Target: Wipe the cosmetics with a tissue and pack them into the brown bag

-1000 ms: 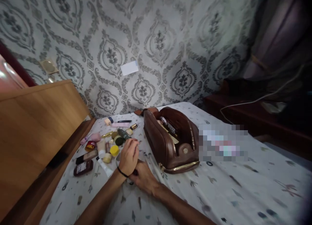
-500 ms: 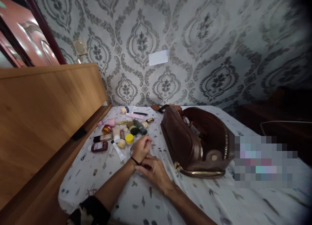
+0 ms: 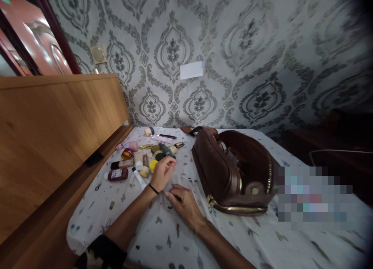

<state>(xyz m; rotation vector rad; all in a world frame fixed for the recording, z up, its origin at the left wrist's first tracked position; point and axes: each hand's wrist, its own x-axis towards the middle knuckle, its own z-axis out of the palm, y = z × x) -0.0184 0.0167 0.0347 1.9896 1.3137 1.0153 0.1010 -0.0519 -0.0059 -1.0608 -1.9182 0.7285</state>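
My left hand (image 3: 163, 173), a dark band on its wrist, hovers by the yellow-lidded jar (image 3: 153, 166) with fingers bent together; whatever it may hold is hidden. Close to that wrist is my right hand (image 3: 185, 204), its fingers curved and its thumb apart, nothing visible between them. Left of the hands lie a white tube (image 3: 139, 177), a cream-coloured round jar (image 3: 144, 171), a dark red bottle (image 3: 118, 174) and a beige tube (image 3: 138, 159). A dark green bottle (image 3: 166, 148) lies just beyond. The brown leather bag (image 3: 212, 164) stands unzipped at the right with some items inside.
A patterned white sheet (image 3: 163, 238) covers the surface. Along the left rises a wooden panel (image 3: 64, 117); a patterned wall (image 3: 201, 102) closes off the back. Several more cosmetics, including a pink jar (image 3: 133, 146) and a black pen (image 3: 167, 136), lie toward the back left. A blurred patch hides the right side.
My left hand has shifted slightly left and forward, now partly covering the yellow lid. The right hand has come away from the left wrist, its thumb lifting off. The view has tilted a little.
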